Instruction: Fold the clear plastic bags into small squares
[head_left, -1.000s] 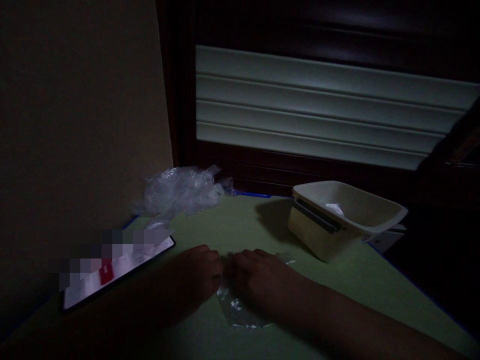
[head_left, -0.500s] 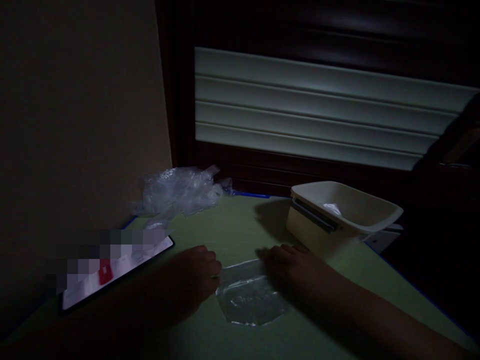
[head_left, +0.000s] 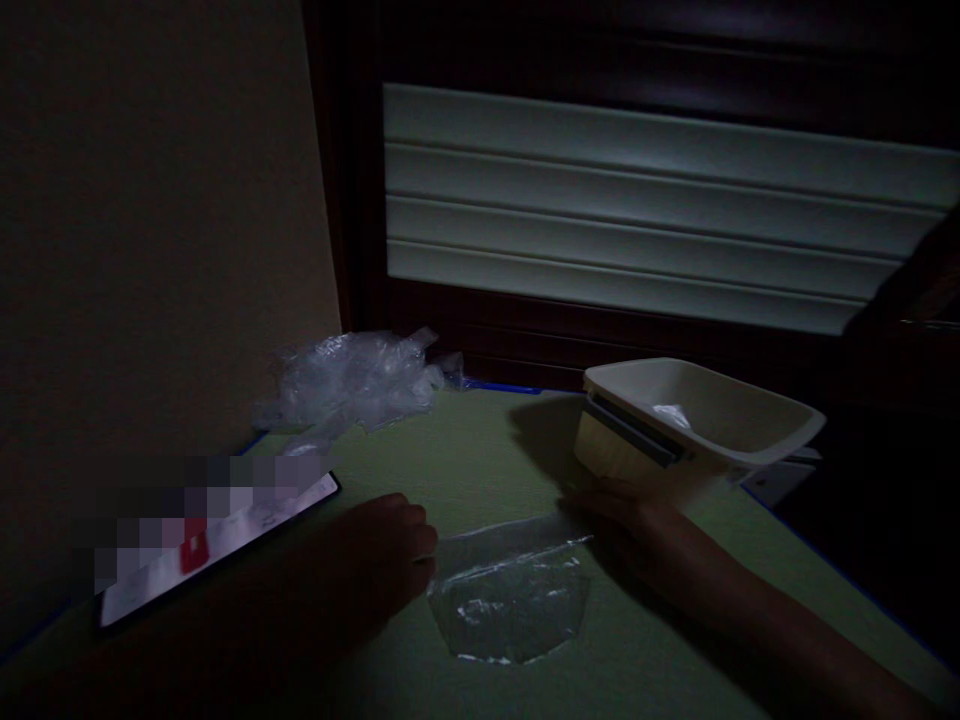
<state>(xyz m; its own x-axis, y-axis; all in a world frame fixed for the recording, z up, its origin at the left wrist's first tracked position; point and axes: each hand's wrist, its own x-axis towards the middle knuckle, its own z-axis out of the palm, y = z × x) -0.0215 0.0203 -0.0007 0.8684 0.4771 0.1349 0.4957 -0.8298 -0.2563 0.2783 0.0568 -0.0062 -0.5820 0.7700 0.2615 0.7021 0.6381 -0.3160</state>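
A clear plastic bag (head_left: 510, 600) lies flat on the green tabletop between my hands. My left hand (head_left: 394, 555) is closed at the bag's upper left corner, fingers curled and pinched on its edge. At the upper right corner is my right hand (head_left: 626, 520), its fingers bent down over or beside the bag's edge; the dim light hides whether they grip it. Just behind my right hand stands a cream plastic bin (head_left: 637, 455) with a grey handle and a bit of clear plastic inside.
A heap of crumpled clear plastic bags (head_left: 360, 380) lies at the back left of the green table (head_left: 480, 450). A lit tablet or phone (head_left: 225, 550) rests beyond my left forearm. Behind the table is a dark wooden panel with pale slats (head_left: 600, 200).
My right hand has moved to the right, and more of the bag's right side and upper edge now shows. My left hand has stayed nearly in place.
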